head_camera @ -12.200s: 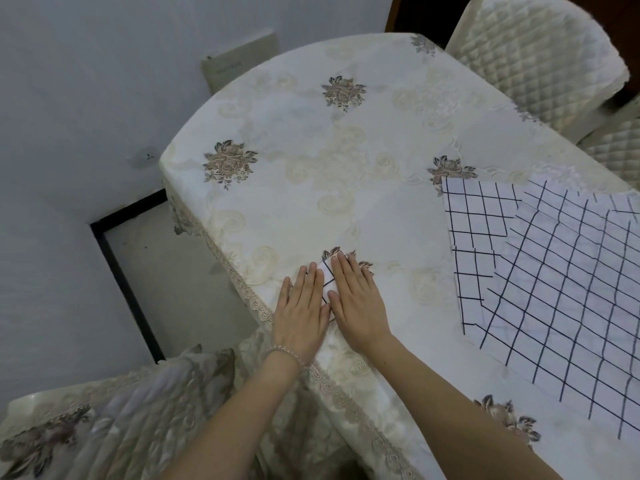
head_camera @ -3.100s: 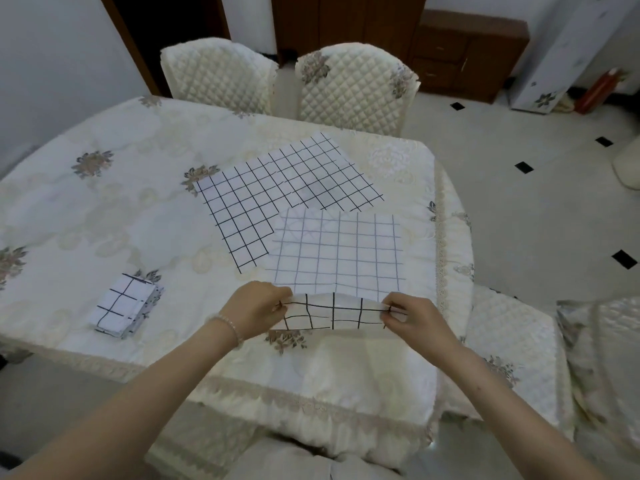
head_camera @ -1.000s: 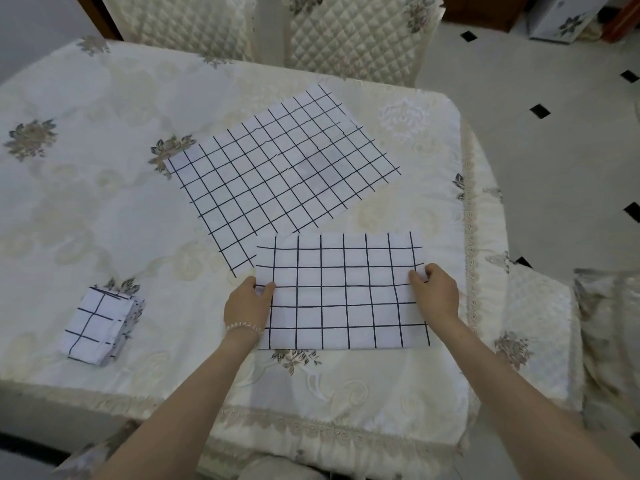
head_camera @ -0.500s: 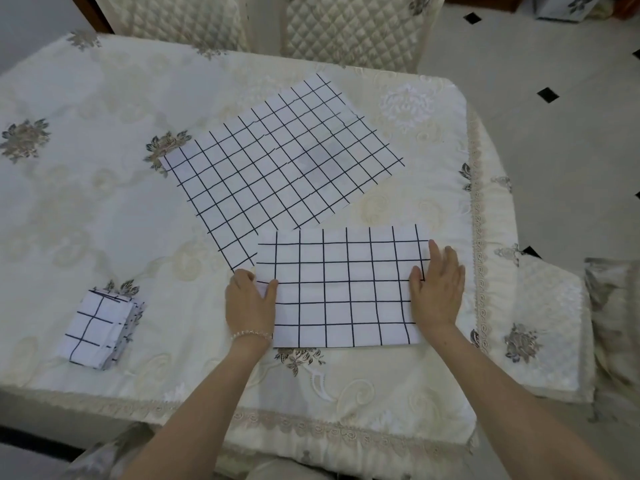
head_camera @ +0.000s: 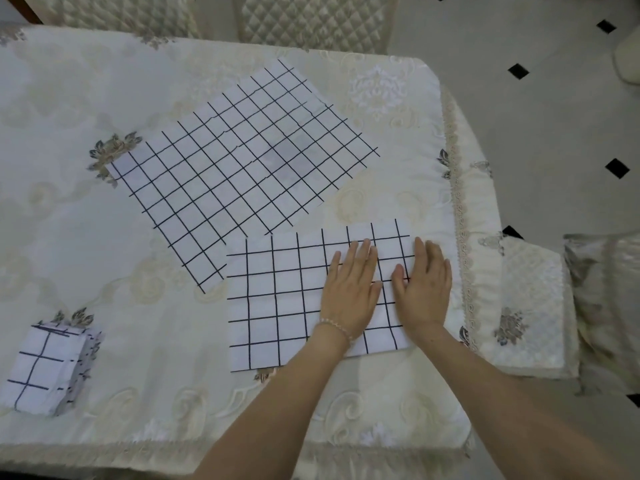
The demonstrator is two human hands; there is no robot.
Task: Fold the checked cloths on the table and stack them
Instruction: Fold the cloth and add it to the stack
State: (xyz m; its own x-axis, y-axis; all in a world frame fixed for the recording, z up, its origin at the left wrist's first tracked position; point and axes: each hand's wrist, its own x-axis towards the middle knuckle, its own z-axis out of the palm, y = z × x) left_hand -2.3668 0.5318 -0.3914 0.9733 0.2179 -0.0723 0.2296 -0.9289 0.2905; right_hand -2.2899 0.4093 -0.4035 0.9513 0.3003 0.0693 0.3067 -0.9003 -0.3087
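Note:
A white checked cloth folded in half (head_camera: 277,299) lies flat near the table's front edge. My left hand (head_camera: 349,289) presses flat on its right half, fingers straight. My right hand (head_camera: 424,285) lies flat beside it at the cloth's right edge, fingers straight too. A larger unfolded checked cloth (head_camera: 242,168) is spread at an angle behind, its near corner tucked under the folded one. A small stack of folded checked cloths (head_camera: 45,368) sits at the front left of the table.
The table wears a cream flowered tablecloth (head_camera: 86,237) with a lace border. Quilted chairs stand behind the table (head_camera: 311,19) and at its right end (head_camera: 533,306). A tiled floor (head_camera: 554,116) with black diamonds is on the right.
My left hand has slid from the cloth's left edge across to its right half, beside my right hand. The right hand has barely moved. The view has tilted down and nearer.

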